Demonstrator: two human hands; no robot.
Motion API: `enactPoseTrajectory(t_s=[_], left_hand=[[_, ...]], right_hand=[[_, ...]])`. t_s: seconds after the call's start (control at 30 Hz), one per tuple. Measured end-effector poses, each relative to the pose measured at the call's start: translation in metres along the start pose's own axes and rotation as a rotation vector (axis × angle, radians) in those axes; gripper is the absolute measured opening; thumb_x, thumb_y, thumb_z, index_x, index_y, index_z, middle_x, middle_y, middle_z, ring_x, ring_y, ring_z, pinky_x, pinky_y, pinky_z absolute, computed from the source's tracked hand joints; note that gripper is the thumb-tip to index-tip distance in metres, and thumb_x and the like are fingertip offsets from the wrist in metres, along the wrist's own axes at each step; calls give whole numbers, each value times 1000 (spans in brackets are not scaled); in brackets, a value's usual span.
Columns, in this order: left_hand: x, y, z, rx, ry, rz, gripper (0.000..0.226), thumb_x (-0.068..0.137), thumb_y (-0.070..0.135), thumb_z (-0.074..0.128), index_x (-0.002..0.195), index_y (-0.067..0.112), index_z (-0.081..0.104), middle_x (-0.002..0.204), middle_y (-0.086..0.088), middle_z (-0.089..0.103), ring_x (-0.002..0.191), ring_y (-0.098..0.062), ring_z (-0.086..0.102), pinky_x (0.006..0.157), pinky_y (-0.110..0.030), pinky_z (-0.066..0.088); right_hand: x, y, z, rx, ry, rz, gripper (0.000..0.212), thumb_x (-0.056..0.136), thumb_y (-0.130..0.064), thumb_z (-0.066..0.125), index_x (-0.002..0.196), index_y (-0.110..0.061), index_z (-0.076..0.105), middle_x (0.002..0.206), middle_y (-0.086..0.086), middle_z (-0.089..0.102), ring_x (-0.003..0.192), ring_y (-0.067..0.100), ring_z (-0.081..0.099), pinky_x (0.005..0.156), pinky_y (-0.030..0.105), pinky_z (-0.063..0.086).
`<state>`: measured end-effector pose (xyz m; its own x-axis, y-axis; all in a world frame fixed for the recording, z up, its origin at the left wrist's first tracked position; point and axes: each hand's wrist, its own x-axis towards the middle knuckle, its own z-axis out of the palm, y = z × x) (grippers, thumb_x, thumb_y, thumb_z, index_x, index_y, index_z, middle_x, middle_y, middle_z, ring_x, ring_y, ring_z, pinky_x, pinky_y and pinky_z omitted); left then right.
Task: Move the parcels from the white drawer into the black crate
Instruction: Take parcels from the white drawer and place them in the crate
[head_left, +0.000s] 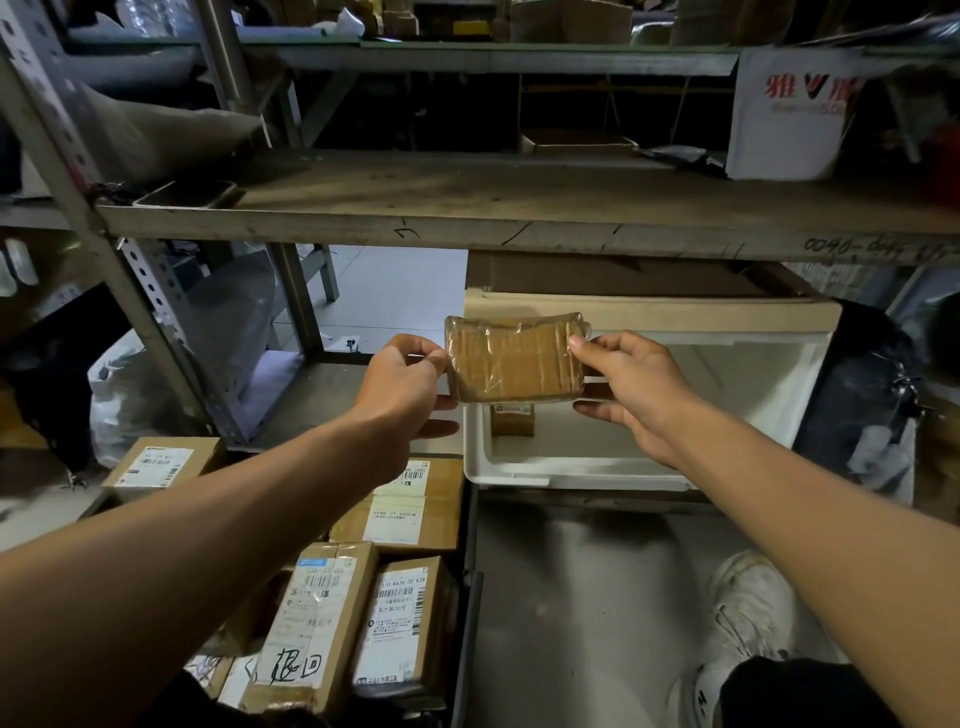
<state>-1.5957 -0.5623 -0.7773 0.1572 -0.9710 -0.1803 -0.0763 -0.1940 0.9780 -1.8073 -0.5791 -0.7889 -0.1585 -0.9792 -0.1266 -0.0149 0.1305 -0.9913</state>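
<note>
While both hands' grip pinches a taped parcel (514, 358) — white drawer (571, 467) beneath dim wooden shelf (467, 208).

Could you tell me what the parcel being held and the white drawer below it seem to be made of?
The held parcel looks like brown cardboard wrapped in clear glossy tape or film: it shows wrinkles and highlights. The white drawer appears to be matt moulded plastic, with rounded corners and a smooth rim, though that is a guess from its look.

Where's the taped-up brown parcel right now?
The brown parcel is mid-frame in the head view, held up between the left hand and right hand, above the open white drawer and under the wooden shelf.
</note>
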Motion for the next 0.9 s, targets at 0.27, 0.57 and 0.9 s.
enactPoseTrajectory(t_s=[0.27,0.57,0.9], left_hand=[[1,-2,0,-12,-83,19,29,106,6,40,122,23,59,117,-6,64,110,-23,60,73,-31,53],[5,-8,-9,-4,-138,109,50,93,-9,58,137,15,55,105,0,66,101,-15,62,81,-27,53],[8,-10,-11,73,-121,106,32,94,15,67,126,16,63,103,-6,72,108,-24,62,76,-28,49]], right_hand=[[-4,-5,-2,21,53,36,22,106,-27,48,108,-19,68,111,3,68,96,23,65,61,29,55],[-6,-2,-7,-79,-39,31,41,94,11,53,104,-27,64,105,4,66,95,21,69,69,27,58],[-2,1,-10,-120,-78,7,12,93,-15,71,101,-24,72,104,3,74,90,18,66,76,31,59]])
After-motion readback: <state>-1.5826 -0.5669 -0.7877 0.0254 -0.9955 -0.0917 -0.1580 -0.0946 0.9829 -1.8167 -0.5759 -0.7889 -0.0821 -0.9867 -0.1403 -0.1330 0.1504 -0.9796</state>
